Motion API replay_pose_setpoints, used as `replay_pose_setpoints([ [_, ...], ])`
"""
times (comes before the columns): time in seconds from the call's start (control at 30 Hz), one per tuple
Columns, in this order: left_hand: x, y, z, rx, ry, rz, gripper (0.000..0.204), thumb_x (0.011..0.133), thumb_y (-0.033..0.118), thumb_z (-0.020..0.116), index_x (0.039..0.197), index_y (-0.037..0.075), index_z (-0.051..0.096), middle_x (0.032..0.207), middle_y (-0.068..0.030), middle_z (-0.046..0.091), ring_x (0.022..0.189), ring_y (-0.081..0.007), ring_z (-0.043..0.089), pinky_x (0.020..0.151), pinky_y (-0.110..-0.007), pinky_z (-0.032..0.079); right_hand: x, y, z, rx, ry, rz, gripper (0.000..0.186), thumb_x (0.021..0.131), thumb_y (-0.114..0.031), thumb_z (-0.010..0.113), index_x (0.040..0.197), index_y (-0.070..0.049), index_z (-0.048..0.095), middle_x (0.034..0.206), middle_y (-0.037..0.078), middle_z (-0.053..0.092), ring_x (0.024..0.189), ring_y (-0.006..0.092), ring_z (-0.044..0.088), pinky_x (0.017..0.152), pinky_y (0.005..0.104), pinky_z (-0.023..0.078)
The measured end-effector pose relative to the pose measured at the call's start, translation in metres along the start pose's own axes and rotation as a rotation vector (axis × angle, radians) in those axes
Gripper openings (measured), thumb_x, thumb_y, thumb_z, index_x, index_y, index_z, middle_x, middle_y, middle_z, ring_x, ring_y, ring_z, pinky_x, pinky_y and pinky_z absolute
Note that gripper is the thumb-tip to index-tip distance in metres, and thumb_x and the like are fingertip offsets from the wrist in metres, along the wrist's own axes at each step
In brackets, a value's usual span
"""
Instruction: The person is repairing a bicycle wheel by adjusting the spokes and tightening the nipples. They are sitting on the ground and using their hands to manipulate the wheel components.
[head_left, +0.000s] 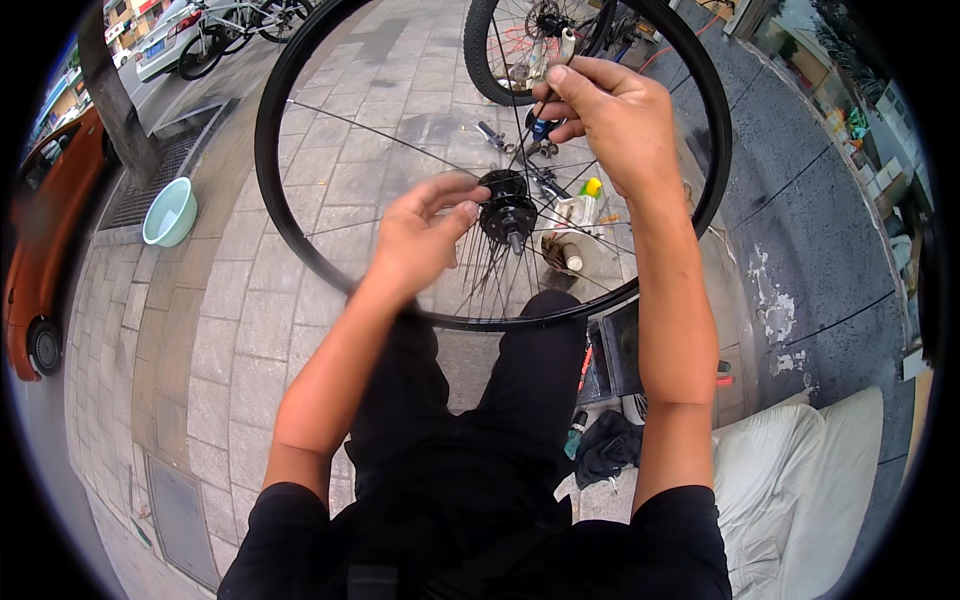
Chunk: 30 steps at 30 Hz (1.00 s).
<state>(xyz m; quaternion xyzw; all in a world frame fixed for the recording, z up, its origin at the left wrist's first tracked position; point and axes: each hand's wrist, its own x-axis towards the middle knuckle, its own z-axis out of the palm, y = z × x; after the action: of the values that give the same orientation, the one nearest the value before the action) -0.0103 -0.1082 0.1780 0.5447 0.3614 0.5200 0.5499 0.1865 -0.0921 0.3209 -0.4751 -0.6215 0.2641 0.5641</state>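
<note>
A black bicycle wheel rim [268, 165] stands in front of me, its lower edge against my thighs. At its middle is a black hub [510, 215] with its axle end pointing toward me. Many thin dark spokes hang from the hub, bunched at the bottom, and a few stretch out to the rim. My left hand [420, 238] is at the hub's left side, fingers curled and fingertips against its flange. Higher up, inside the rim, my right hand [615, 115] pinches a spoke [516, 155] between thumb and fingers. The exact spot where the left fingertips touch is small and slightly blurred.
Beyond the wheel, another bicycle wheel [480, 60] and loose parts lie on the paving. A light green basin [170, 212] sits at left near a tree trunk [115, 110] and an orange car [55, 210]. A pale cushion [765, 480] and dark cloth [608, 445] are at lower right.
</note>
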Motion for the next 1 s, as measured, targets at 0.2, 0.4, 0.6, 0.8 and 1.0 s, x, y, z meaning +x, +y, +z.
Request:
replay_pose_setpoints([
  [0.2, -0.0022, -0.0016, -0.0037, 0.043, 0.030, 0.034, 0.035, 0.101, 0.005, 0.068, 0.133, -0.006, 0.061, 0.124, -0.0164, 0.075, 0.058, -0.0040, 0.058, 0.046, -0.019, 0.047, 0.0029, 0.0066, -0.0008, 0.012, -0.036, -0.049, 0.025, 0.100, -0.017, 0.071, 0.113, 0.004, 0.076, 0.096, 0.010, 0.078, 0.080, 0.0147, 0.075, 0.064, 0.0268, 0.060],
  [0.4, -0.0016, 0.0013, -0.0070, 0.041, 0.004, 0.029, 0.035, 0.101, 0.005, 0.069, 0.133, -0.005, 0.061, 0.124, -0.0161, 0.075, 0.058, -0.0040, 0.058, 0.046, -0.019, 0.048, 0.0028, 0.0066, 0.0003, 0.017, -0.014, -0.038, 0.028, 0.099, -0.017, 0.073, 0.116, 0.006, 0.075, 0.098, 0.013, 0.079, 0.081, 0.0164, 0.076, 0.065, 0.0271, 0.061],
  [0.6, 0.0006, -0.0029, -0.0082, 0.024, -0.053, 0.015, 0.033, 0.100, 0.005, 0.069, 0.131, -0.003, 0.062, 0.126, -0.0145, 0.074, 0.062, -0.0037, 0.058, 0.051, -0.020, 0.050, 0.0020, 0.0052, 0.0009, 0.029, 0.005, -0.027, 0.023, 0.099, -0.014, 0.070, 0.110, 0.004, 0.077, 0.091, 0.009, 0.077, 0.079, 0.0132, 0.074, 0.064, 0.0260, 0.060],
  [0.8, 0.0036, -0.0036, -0.0061, 0.000, -0.080, 0.005, 0.032, 0.100, 0.005, 0.067, 0.132, -0.002, 0.062, 0.126, -0.0140, 0.073, 0.064, -0.0039, 0.058, 0.051, -0.020, 0.050, 0.0022, 0.0088, 0.0003, 0.041, 0.010, -0.021, 0.023, 0.098, -0.015, 0.071, 0.109, 0.005, 0.077, 0.091, 0.009, 0.077, 0.078, 0.0131, 0.074, 0.063, 0.0260, 0.059],
  [1.0, 0.0014, -0.0019, -0.0066, 0.037, -0.064, 0.012, 0.034, 0.100, 0.005, 0.067, 0.132, -0.003, 0.061, 0.125, -0.0143, 0.073, 0.066, -0.0044, 0.060, 0.050, -0.021, 0.050, 0.0042, 0.0084, -0.0008, 0.032, -0.005, -0.021, 0.025, 0.099, -0.015, 0.070, 0.111, 0.006, 0.076, 0.093, 0.010, 0.077, 0.079, 0.0141, 0.074, 0.063, 0.0270, 0.060],
])
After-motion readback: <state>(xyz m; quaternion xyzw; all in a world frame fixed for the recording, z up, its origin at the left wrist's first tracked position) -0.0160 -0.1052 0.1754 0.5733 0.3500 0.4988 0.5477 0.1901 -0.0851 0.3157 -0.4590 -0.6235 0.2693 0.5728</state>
